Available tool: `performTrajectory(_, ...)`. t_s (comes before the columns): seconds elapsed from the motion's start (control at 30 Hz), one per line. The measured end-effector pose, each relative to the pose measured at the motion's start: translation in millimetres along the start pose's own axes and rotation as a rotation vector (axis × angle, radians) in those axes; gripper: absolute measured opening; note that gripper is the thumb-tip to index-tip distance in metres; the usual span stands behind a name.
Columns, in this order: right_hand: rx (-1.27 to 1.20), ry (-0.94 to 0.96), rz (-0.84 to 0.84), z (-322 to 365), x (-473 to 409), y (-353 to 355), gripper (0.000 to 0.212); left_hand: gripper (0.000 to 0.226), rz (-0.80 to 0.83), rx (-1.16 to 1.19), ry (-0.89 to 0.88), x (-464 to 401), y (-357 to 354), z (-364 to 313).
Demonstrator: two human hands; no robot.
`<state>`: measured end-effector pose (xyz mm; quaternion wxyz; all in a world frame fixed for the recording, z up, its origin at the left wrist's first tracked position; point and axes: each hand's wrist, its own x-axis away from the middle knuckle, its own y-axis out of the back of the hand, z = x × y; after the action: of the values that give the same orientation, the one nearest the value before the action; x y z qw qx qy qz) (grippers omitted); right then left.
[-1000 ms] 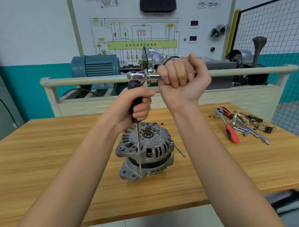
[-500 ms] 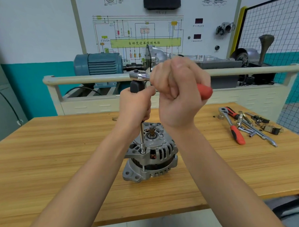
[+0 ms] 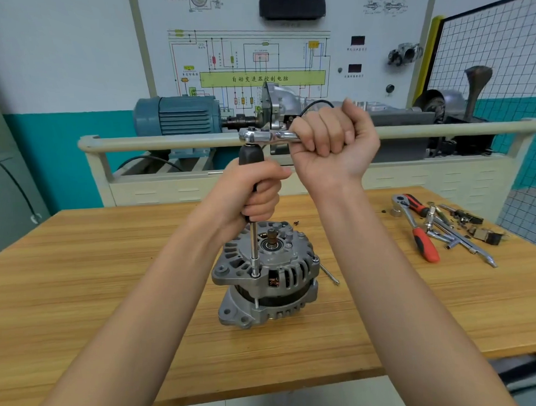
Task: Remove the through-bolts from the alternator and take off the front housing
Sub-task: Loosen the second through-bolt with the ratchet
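Alternator [image 3: 265, 273] stood upright on wooden table [image 3: 80, 287], near its middle, directly below both hands. Left hand [image 3: 255, 192] wrapped tight around black handle [image 3: 251, 156] of upright driver, fingers closed, just above alternator's top. Steel shaft [image 3: 254, 249] ran straight down from that fist and met a bolt head on front housing [image 3: 232, 265], at the rim on the left side. Right hand [image 3: 335, 147] clenched in a fist around handle of ratchet [image 3: 267, 137], held level, higher than left hand and up and to the right of alternator. Ratchet head sat on top of black handle. Hands close, nearly touching at the knuckles, each clamped on its own tool. Neither hand touched alternator itself. Loose bolt [image 3: 329, 273] lay on table just right of alternator. Well apart to the right, second ratchet with red grip [image 3: 423, 245] lay among scattered small tools [image 3: 458, 231].
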<state>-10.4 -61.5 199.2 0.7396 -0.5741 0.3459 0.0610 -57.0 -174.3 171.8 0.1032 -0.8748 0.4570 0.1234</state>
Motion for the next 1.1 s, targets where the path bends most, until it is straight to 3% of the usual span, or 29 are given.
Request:
performTrajectory(0.1, 0.132, 0.100, 0.082, -2.9, 12.1, -4.8, 0.048, 0.049, -0.209, -0.038, -0.041, 0.2, -6.1, 3.5)
performTrajectory(0.23, 0.484, 0.329, 0.314, -14.7, 29.4, -13.1, 0.045, 0.039, -0.550, -0.121, -0.093, -7.0, -19.3, 9.1)
performTrajectory(0.3, 0.661, 0.474, 0.402, -21.7, 36.6, -13.1, 0.040, 0.037, -0.610, -0.154, -0.124, -8.6, -22.5, 11.0)
performTrajectory(0.37, 0.807, 0.562, 0.431, -27.8, 40.0, -14.3, 0.036, 0.038, -0.592, -0.150, -0.135, -7.3, -21.8, 12.1)
performTrajectory(0.43, 0.784, 0.530, 0.425, -25.6, 36.3, -14.9, 0.040, 0.040, -0.508, -0.141, -0.123, -4.4, -17.5, 10.5)
performTrajectory(0.53, 0.548, 0.296, 0.374, -11.5, 23.2, -15.5, 0.046, 0.044, -0.279, -0.116, -0.095, -0.6, -3.9, 5.3)
performTrajectory(0.67, 0.086, 0.004, 0.110, 2.9, 4.9, -2.7, 0.047, 0.034, 0.119, 0.014, 0.001, 0.3, 9.0, -1.3)
performTrajectory(0.73, -0.051, -0.040, 0.020, 4.2, -1.9, 4.1, 0.047, 0.036, 0.185, 0.041, 0.047, -1.6, 6.4, -1.0)
performTrajectory(0.93, 0.068, 0.071, 0.051, -2.5, 6.5, -2.3, 0.047, 0.054, -0.038, 0.002, 0.020, 0.4, 0.9, 3.7)
performTrajectory(1.1, 0.460, 0.302, 0.288, -14.8, 28.0, -14.7, 0.048, 0.046, -0.327, -0.052, -0.034, -1.1, -11.8, 6.4)
